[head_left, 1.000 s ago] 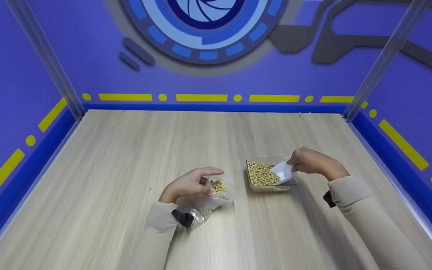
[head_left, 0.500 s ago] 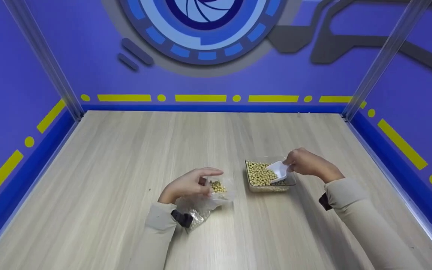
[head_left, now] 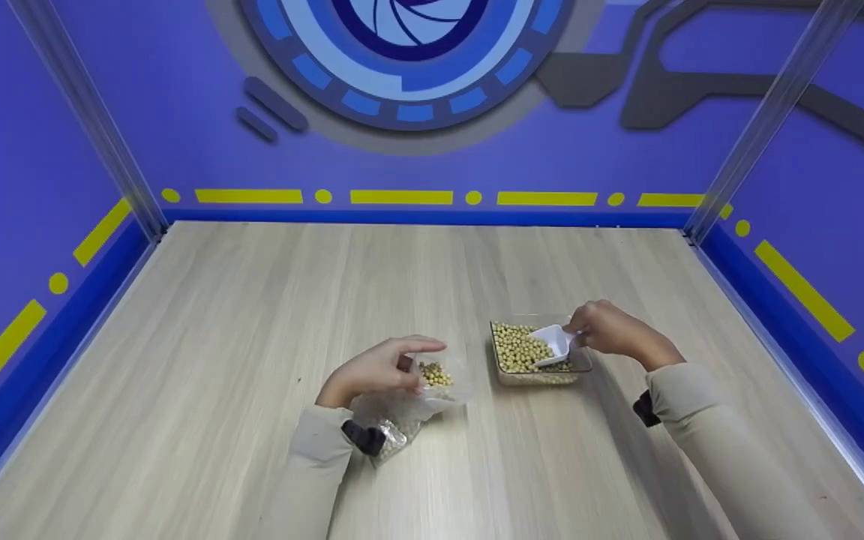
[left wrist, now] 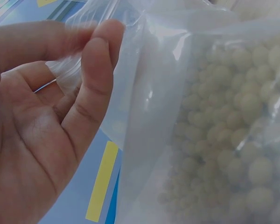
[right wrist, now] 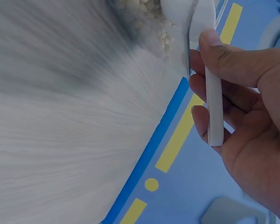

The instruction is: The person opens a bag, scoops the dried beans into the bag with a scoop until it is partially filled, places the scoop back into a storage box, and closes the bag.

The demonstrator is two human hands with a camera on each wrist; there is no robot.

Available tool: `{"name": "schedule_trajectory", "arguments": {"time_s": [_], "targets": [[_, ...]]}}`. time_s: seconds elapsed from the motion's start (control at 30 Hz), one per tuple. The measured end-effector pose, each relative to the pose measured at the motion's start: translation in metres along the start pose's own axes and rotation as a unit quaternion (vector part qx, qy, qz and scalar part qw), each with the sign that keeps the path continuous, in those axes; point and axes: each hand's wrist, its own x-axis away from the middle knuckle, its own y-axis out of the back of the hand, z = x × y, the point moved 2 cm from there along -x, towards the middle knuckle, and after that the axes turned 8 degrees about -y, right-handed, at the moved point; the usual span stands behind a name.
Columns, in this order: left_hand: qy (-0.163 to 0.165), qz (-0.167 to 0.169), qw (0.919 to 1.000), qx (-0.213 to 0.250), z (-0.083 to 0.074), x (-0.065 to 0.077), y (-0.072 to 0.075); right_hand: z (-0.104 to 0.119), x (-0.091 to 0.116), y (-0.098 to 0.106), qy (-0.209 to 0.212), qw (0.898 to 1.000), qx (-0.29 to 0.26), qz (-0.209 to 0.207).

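In the head view my left hand [head_left: 376,367] pinches the rim of a clear zip bag [head_left: 453,390] that stands with its mouth up; pale yellow beans show inside. The left wrist view has thumb and finger together on the zip edge, with the bag's bean-filled side [left wrist: 224,116] filling the right half. My right hand [head_left: 616,331] grips a white scoop [head_left: 554,342] by its handle [right wrist: 215,109]. The scoop's front lip is sunk among the beans [head_left: 520,346] in a clear rectangular container [head_left: 541,379], to the right of the bag.
Everything rests on a pale wood-grain table [head_left: 267,300]. A blue wall [head_left: 372,165] with yellow dashes closes the back, and similar panels stand at left and right. The container's clear rim rises slightly above the beans.
My right hand has moved a little left, bringing the scoop from the container's right side farther into the beans. The left hand and the bag have stayed in place.
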Motion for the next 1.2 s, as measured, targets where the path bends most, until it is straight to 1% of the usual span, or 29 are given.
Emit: {"name": "schedule_trajectory", "arguments": {"time_s": [0.1, 0.27, 0.4, 0.53, 0.7, 0.93, 1.07, 1.2], "targets": [[-0.001, 0.002, 1.0, -0.002, 0.0, 0.001, 0.0, -0.001, 0.0, -0.002, 0.006, 1.0, 0.009, -0.011], [-0.001, 0.004, 1.0, -0.003, 0.001, 0.002, 0.0, 0.0, -0.001, -0.005, 0.035, 0.999, 0.025, -0.028], [-0.002, 0.001, 1.0, -0.008, 0.0, 0.001, 0.0, 0.0, -0.003, -0.007, 0.041, 0.999, 0.015, -0.03], [-0.001, -0.001, 1.0, -0.005, 0.0, 0.001, 0.0, 0.0, -0.004, -0.009, 0.029, 0.999, -0.008, -0.02], [0.002, -0.002, 1.0, -0.002, -0.001, 0.001, 0.0, 0.001, -0.004, -0.012, 0.016, 1.0, -0.015, -0.018], [-0.001, 0.002, 1.0, 0.0, 0.0, 0.001, 0.0, 0.0, -0.005, -0.017, -0.014, 1.0, -0.026, -0.003], [0.005, 0.0, 1.0, -0.003, 0.0, 0.001, 0.0, 0.0, -0.007, -0.021, -0.017, 0.999, -0.032, -0.002], [0.009, -0.003, 0.9999, -0.004, 0.0, 0.0, -0.001, 0.0, -0.008, -0.024, -0.021, 0.999, -0.05, 0.004]]}}
